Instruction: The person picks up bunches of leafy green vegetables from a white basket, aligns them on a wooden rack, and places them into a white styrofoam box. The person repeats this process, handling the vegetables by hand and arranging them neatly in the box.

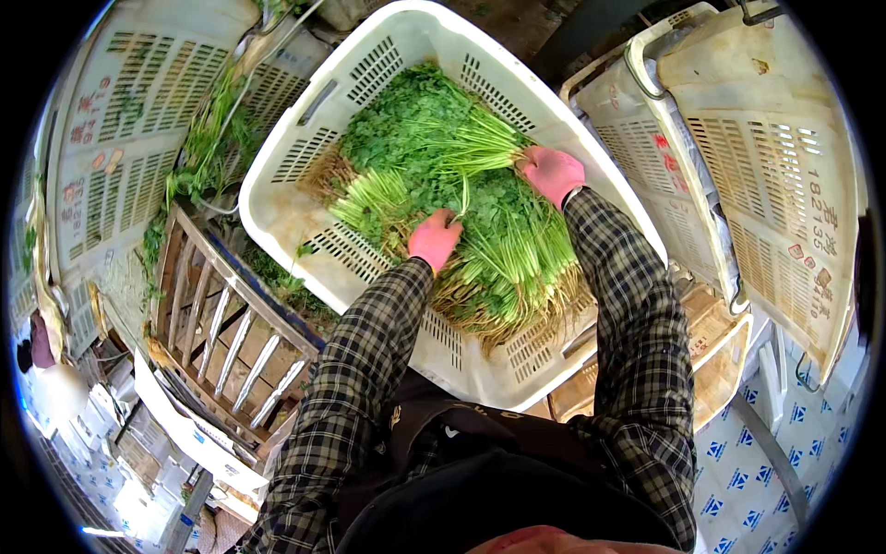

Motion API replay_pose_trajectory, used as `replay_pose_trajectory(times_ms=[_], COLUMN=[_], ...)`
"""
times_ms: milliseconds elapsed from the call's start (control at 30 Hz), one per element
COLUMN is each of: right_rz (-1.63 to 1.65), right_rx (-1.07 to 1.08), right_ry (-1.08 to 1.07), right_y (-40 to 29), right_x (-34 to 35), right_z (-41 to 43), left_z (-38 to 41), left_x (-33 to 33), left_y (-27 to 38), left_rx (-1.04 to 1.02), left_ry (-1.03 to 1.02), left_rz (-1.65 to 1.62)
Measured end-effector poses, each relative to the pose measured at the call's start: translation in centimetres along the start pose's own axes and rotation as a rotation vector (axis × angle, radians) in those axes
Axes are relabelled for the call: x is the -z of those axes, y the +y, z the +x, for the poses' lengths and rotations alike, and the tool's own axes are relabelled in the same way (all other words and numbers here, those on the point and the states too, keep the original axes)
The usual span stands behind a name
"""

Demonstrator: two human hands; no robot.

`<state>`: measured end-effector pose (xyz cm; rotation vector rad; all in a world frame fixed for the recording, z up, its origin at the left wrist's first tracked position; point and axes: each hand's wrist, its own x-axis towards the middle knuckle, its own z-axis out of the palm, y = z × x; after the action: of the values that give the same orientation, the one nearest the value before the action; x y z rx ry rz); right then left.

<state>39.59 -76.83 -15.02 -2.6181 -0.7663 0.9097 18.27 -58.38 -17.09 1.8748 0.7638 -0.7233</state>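
Observation:
In front of me is a large white plastic crate with slotted walls, holding leafy green coriander with pale stalks and brown roots. My right hand, in a pink glove, grips the stalk ends of a coriander bunch near the crate's right wall. The leaves of that bunch fan out to the left. Lower and to the left, my pink-gloved left hand pinches a thin pale stalk between thumb and fingers. Below it lies a thick row of coriander, its roots towards me.
Tall slotted crates bearing writing stand at the left and right. A wooden slatted frame is beside my left arm. Greens hang by a cord. Patterned sheeting covers the lower right. Another person is at far left.

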Motion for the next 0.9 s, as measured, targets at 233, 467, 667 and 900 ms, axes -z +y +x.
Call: replay_pose_trajectory(times_ms=[233,467,667,900], right_rz=[0.454,0.208,0.189,0.252], right_rx=[-0.131,-0.260,-0.373,0.127], right_ry=[-0.001,0.605,0.332,0.225], right_y=[-5.8,-0.3,1.3,-3.8], right_x=[-0.8,-4.9,-4.6,-4.5], right_z=[-5.1,-5.6,-2.6,-9.5], left_z=[2.7,6.6,7.0,5.9], left_x=[-1.7,-6.7,-7.9,-3.7], left_y=[4.0,7.1,7.8,7.2], left_rx=[-0.122,0.291,0.281,0.300], left_ry=[-0.825,-0.333,-0.274,-0.396], left_rz=[-1.578,-1.535,-1.684,-1.725])
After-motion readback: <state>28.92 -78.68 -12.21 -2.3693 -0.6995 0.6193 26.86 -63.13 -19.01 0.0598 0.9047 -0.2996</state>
